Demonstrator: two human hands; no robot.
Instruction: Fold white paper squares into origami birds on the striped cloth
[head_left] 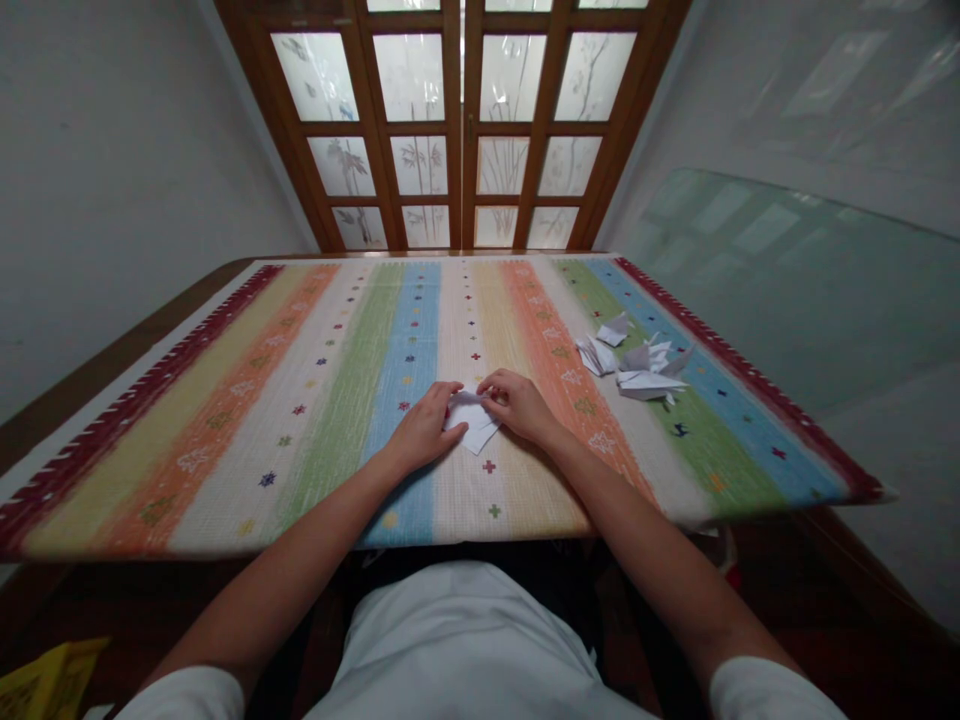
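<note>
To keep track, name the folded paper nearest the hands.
The white sheet between left hand and right hand; the other papers lie to the right.

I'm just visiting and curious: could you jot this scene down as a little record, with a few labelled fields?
Left hand: resting on the folded white paper
Right hand: fingers on the same paper's upper right side
Nearby: loose folded paper pieces, to the right of the hands
Surface: striped multicoloured tablecloth
Background: wood-framed frosted glass doors
</note>
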